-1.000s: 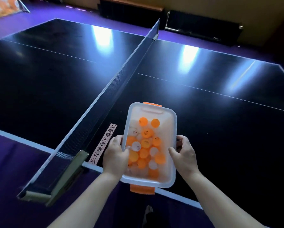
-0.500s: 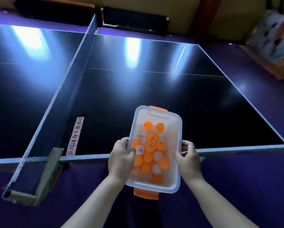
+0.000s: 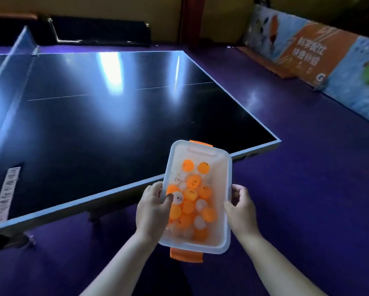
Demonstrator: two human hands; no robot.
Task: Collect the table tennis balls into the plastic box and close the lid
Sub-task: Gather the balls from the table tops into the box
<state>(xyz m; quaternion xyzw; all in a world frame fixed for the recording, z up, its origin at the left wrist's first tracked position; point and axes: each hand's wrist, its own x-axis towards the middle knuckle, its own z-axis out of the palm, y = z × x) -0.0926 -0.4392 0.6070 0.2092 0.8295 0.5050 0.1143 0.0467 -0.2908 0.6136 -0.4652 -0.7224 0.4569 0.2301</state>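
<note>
Plainly, in the head view, the plastic box (image 3: 200,150) hangs between the two grips, its long axis running away from the person. The left grip (image 3: 151,210) clasps the left long side, thumb over the rim. The right grip (image 3: 241,210) clasps the right long side, opposite. Table tennis balls (image 3: 190,195), orange and white, lie heaped inside, hazed as if through a translucent lid; whether it is seated I cannot tell. One orange latch (image 3: 186,255) juts out just behind the grips, the nearer one to reach; the far latch (image 3: 200,143) sits beyond them. The bench (image 3: 115,124) lies ahead and left of the grips.
</note>
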